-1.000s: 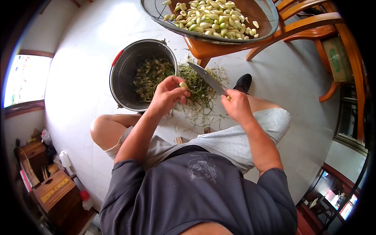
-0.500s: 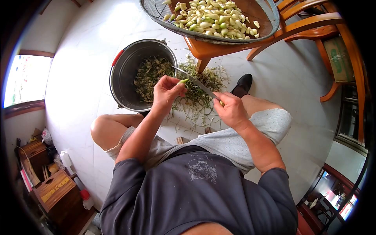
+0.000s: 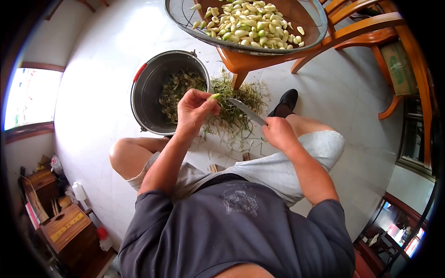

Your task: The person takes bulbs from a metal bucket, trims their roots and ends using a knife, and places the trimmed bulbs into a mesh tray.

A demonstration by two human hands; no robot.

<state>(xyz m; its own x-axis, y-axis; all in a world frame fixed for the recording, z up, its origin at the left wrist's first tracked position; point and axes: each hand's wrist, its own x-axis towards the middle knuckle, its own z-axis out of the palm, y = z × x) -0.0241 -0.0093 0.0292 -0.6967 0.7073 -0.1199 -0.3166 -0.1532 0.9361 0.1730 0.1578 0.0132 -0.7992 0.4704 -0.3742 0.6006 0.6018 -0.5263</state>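
Between the thumb and fingers of my left hand (image 3: 195,111) is a small pale-green bulb (image 3: 214,96). My right hand (image 3: 279,132) is closed around the handle of a knife (image 3: 247,110), whose blade points up and left, its tip a little to the right of the bulb and apart from it. Below my hands, green and whitish trimmings (image 3: 236,104) lie on the floor. A metal bucket (image 3: 143,97) with a red grip holds more trimmings, left of them. At the top, many peeled bulbs (image 3: 252,25) lie in a mesh basket (image 3: 185,25).
The basket rests on a wooden chair (image 3: 232,60). Another wooden chair (image 3: 361,39) and a cardboard box (image 3: 398,67) are at the right. My knees flank the trimmings. A wooden cabinet (image 3: 67,224) stands at the lower left.
The knife first moved left to the bulb, then back right, away from it. My left hand has shifted slightly, and the bulb's green end now faces up and right.
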